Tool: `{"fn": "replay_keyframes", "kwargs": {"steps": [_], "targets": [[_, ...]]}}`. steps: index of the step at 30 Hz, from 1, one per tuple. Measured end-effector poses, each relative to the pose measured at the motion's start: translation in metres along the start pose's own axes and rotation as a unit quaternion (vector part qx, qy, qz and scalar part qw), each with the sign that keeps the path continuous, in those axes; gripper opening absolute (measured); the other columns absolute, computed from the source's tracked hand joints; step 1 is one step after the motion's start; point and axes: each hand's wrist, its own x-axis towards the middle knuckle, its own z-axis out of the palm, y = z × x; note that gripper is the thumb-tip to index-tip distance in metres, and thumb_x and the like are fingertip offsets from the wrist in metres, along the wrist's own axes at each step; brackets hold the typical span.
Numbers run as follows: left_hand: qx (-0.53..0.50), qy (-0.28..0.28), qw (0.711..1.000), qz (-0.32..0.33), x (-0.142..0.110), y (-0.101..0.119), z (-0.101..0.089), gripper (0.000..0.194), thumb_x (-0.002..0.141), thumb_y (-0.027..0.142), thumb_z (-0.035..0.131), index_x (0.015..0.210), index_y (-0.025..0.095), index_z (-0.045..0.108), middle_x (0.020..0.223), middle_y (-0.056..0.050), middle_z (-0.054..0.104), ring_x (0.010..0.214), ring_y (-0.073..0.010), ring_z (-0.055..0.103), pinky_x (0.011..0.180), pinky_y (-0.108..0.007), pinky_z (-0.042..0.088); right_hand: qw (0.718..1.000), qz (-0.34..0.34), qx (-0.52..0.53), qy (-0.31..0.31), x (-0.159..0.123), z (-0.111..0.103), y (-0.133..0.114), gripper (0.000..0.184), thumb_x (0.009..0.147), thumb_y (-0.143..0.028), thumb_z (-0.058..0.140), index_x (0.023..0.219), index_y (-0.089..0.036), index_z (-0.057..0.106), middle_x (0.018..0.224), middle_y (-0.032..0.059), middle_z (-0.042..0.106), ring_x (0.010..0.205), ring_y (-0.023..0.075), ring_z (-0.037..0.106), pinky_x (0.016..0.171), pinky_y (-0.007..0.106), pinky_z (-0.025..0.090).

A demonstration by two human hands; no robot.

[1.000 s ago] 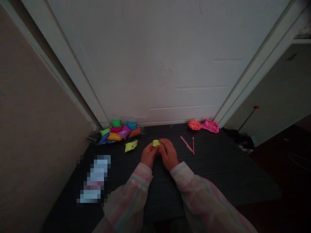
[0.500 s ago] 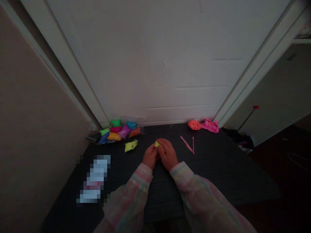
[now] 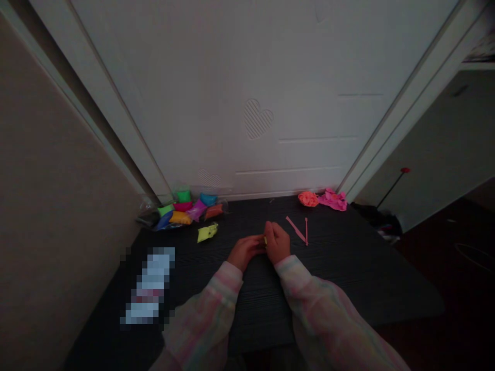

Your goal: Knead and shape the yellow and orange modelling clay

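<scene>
The table point(image 3: 348, 281) has a black top with a fine wood-like grain, and a small yellow packet point(image 3: 206, 233) lies flat on it (dark marks show near its right end). Behind and to the left of that packet is a clear plastic bag of coloured packets point(image 3: 183, 207), among them green, blue, purple and orange. Well to the right of the yellow packet, two slim pink tools point(image 3: 300, 233) form a V; farther right and back sit an orange ruffled lump point(image 3: 308, 199) and a crumpled pink piece point(image 3: 333, 200). A pixelated pale strip point(image 3: 150, 286) lies nearer and left of the packet.
</scene>
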Motion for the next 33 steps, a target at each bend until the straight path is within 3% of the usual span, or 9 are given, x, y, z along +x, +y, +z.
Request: {"fn": "replay_keyframes", "kwargs": {"steps": [4, 7, 21, 33], "targets": [[0.011, 0.04, 0.999, -0.003, -0.0013, 0.005, 0.0003, 0.022, 0.06, 0.017, 0.048, 0.078, 0.008, 0.058, 0.072, -0.01, 0.062, 0.072, -0.0182, 0.055, 0.065, -0.03, 0.04, 0.994, 0.086, 0.059, 0.027, 0.0028, -0.0016, 0.004, 0.037, 0.076, -0.036, 0.031, 0.043, -0.018, 0.03, 0.041, -0.0053, 0.029, 0.041, 0.0069, 0.031, 0.043, 0.021, 0.024], [0.016, 0.059, 0.998, -0.004, -0.0009, 0.0061, 0.0005, 0.02, 0.062, 0.02, 0.049, 0.077, 0.009, 0.057, 0.071, -0.01, 0.061, 0.067, -0.0164, 0.056, 0.064, -0.029, 0.041, 0.99, 0.11, 0.081, 0.019, 0.004, -0.0024, 0.004, 0.039, 0.074, -0.038, 0.033, 0.042, -0.018, 0.028, 0.04, -0.006, 0.026, 0.04, 0.0063, 0.028, 0.042, 0.021, 0.022], [-0.019, 0.078, 0.996, 0.027, 0.0032, 0.0023, -0.0014, 0.019, 0.065, 0.024, 0.049, 0.077, 0.011, 0.056, 0.075, -0.009, 0.06, 0.07, -0.0161, 0.055, 0.065, -0.029, 0.041, 0.99, 0.104, 0.092, -0.014, -0.0008, 0.0002, -0.0013, 0.036, 0.074, -0.037, 0.032, 0.044, -0.018, 0.031, 0.043, -0.0061, 0.027, 0.043, 0.0066, 0.029, 0.043, 0.021, 0.023], [-0.017, 0.07, 0.997, 0.039, 0.0034, -0.0002, 0.0021, 0.028, 0.06, 0.021, 0.056, 0.087, 0.013, 0.054, 0.086, -0.008, 0.058, 0.072, -0.0136, 0.054, 0.068, -0.027, 0.039, 0.984, 0.083, 0.157, -0.033, -0.0011, 0.0025, -0.0048, 0.021, 0.075, -0.031, 0.031, 0.067, -0.018, 0.046, 0.061, -0.003, 0.044, 0.059, 0.0097, 0.043, 0.055, 0.021, 0.034]]}}
